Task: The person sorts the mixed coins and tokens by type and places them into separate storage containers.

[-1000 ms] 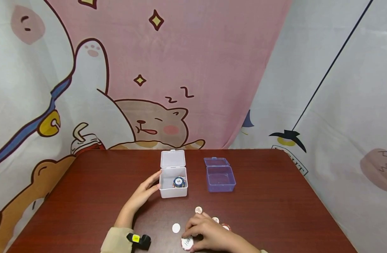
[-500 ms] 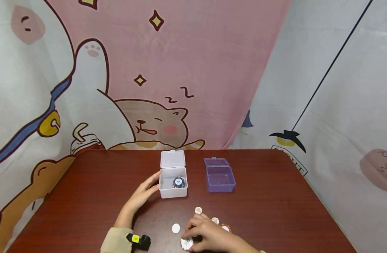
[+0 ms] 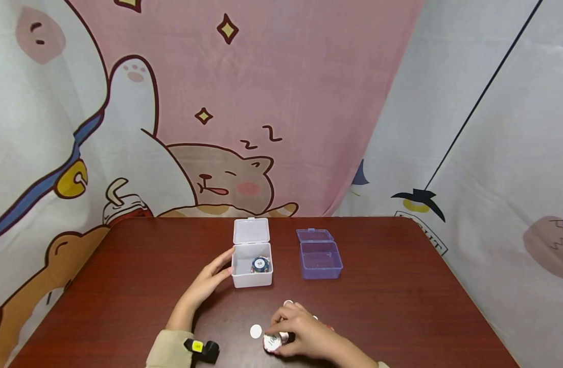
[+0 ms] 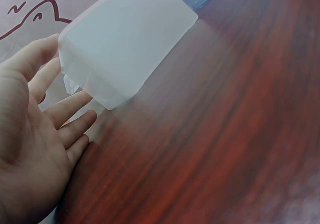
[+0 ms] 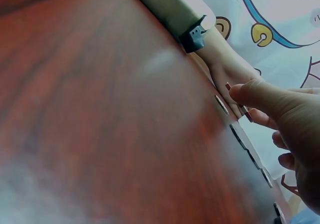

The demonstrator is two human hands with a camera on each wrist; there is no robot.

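My right hand (image 3: 304, 332) pinches a poker chip (image 3: 272, 342) marked with a number between thumb and fingers. In the right wrist view that chip (image 5: 248, 116) is held tilted, above the table. My left hand (image 3: 210, 276) rests its fingers against the left side of an open white plastic box (image 3: 252, 280). In the left wrist view the fingers of this hand (image 4: 40, 139) lie loosely along the box's wall (image 4: 127, 39). Blue poker chips (image 3: 260, 264) lie inside the white box, at its right. A plain white disc (image 3: 256, 331) lies left of my right hand.
An open purple see-through box (image 3: 322, 274) stands right of the white box. Several more chips, such as a thin one (image 5: 221, 104), lie on the brown table (image 3: 401, 306), partly hidden by my right hand. A patterned curtain (image 3: 309, 102) hangs behind the table.
The numbered chip has risen a little from the table and tilted in my right hand, which has moved slightly up and now covers more of the chips behind it. My left hand stays put.
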